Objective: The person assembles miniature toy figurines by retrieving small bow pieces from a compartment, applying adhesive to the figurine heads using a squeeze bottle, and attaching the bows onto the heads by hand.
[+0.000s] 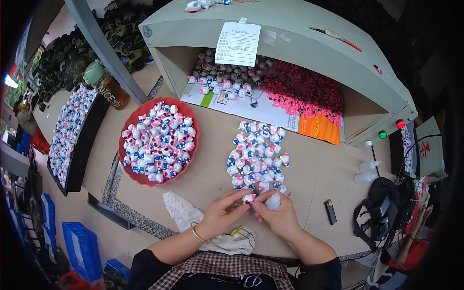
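My left hand (222,212) pinches a small white figurine (248,198) with pink and dark marks between thumb and fingertips. My right hand (282,218) is closed around a small translucent squeeze bottle (273,201), its fingertips close against the figurine; where the bottle's nozzle points I cannot make out. Just beyond my hands, rows of similar white, blue and pink figurines (256,157) lie on the table. A crumpled white cloth (181,210) lies beside and partly under my left forearm.
A red scalloped bowl (195,121) heaped with figurines stands left, and a black tray (82,166) of more beyond it. The grey machine housing (166,31) holds figurines and a pile of pink pieces (304,92). At right are two bottles (367,171) and a black lighter-like object (330,212).
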A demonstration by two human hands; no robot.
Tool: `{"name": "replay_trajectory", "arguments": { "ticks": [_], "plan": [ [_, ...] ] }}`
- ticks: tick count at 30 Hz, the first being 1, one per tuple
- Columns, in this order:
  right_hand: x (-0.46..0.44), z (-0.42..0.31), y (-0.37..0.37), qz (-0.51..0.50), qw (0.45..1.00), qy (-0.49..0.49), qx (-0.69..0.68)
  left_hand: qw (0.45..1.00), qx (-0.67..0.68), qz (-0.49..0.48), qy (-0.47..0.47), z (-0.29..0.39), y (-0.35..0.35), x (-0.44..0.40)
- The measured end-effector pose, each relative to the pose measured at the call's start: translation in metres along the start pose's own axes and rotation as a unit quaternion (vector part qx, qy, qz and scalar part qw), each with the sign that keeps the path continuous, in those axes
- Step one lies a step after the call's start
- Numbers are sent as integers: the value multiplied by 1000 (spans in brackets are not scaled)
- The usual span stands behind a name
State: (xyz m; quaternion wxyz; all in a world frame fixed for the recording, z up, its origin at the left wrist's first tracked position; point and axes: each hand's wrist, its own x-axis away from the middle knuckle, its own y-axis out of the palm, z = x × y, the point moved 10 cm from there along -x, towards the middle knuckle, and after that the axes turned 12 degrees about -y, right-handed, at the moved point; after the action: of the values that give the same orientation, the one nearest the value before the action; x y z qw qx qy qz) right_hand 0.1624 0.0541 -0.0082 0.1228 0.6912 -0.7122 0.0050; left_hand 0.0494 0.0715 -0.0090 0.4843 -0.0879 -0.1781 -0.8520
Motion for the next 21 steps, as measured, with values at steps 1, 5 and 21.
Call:
{"name": "replay_trajectory", "arguments": {
  "ticks": [1, 5, 21],
  "plan": [
    [0, 2, -1, 0, 1000, -2, 5, 1000, -8, -4, 7, 0, -1, 0],
    [-1, 3, -4, 20, 999, -7, 42, 998, 39, -30, -34, -7, -2, -4],
    [-7, -32, 8, -39, 957, -195, 210, 988, 119, -68, -73, -14, 0, -3]
  ]
}}
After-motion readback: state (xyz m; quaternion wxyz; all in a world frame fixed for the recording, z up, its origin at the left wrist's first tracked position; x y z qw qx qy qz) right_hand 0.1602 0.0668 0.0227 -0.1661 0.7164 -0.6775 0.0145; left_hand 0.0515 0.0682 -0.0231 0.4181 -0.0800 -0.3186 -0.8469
